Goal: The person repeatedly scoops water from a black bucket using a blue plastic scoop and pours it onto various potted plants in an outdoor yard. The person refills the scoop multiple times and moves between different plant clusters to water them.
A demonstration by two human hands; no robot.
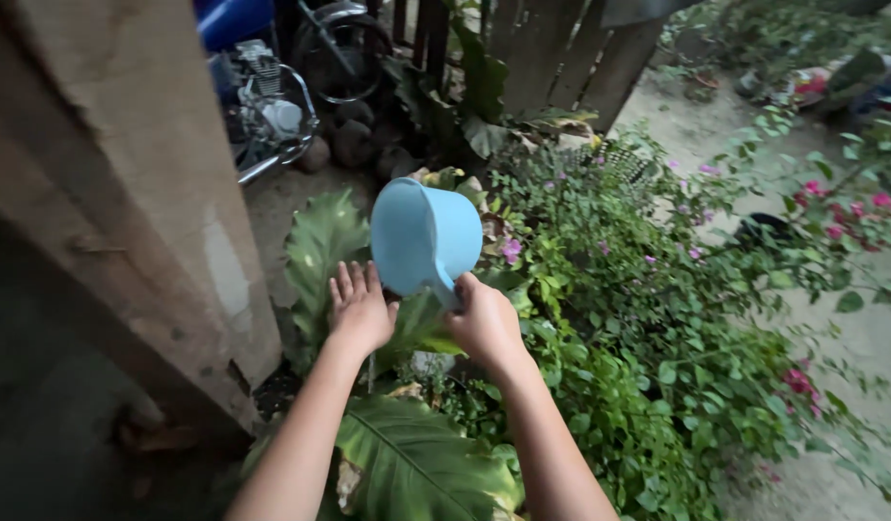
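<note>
Outdoors, w/ the head cam looking down over a garden bed. Right hand (486,323) was clenched round the handle of a light blue plastic dipper (424,236), fingers wrapped tight on the handle's lower end. Dipper was held up in the air, tilted so its outer wall and base faced the cam; couldn't tell what was inside. It sat above the plants, roughly centre of view, just above and between both hands.

Left hand (356,309) was released, fingers spread & flat, palm away from cam, held just beside the dipper's lower left edge. Couldn't tell if the fingertips touched the dipper or only came v. near. It grasped nothing.

Below the hands: big broad green leaves (421,463), one at bottom centre, another (320,241) upright to the left behind the left hand. To the right, a dense bush w/ small leaves and little purple flowers (609,241); further right, branches w/ pink blossoms (855,212).

Left side of view was filled by a rough concrete wall/post (127,193), leaning across the frame. Top left, behind it, part of a motorbike (267,96) w/ blue body and chrome engine guard. A dark wooden fence (551,58) ran along the top, w/ sandy ground (696,125) beyond on the right.
</note>
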